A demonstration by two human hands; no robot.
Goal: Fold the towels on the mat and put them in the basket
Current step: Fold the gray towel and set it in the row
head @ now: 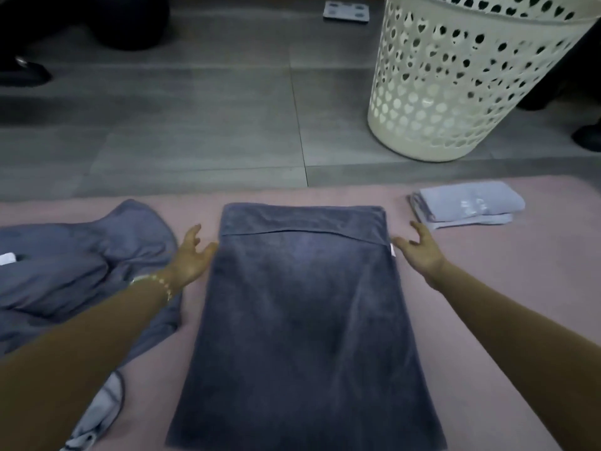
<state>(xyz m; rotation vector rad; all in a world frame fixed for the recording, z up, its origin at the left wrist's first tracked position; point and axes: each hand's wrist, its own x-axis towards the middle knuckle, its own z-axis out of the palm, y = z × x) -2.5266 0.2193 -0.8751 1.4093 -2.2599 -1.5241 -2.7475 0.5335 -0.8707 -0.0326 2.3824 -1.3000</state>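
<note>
Basket (422,148) rim cut off at top & rt edge — inside not seen. Dark towel (302,320) near end cropped at btm; crumpled towel (81,262) cropped at left. Print on folded towels (468,203) too blurred to be read.

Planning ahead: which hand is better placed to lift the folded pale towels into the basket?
Probably the right hand: nearest the folded pale towels, basket beyond them; the left hand is across the dark towel.

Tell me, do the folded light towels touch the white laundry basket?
Apart. The head view shows bare pink mat and grey floor between the folded light towels and the white laundry basket.
</note>
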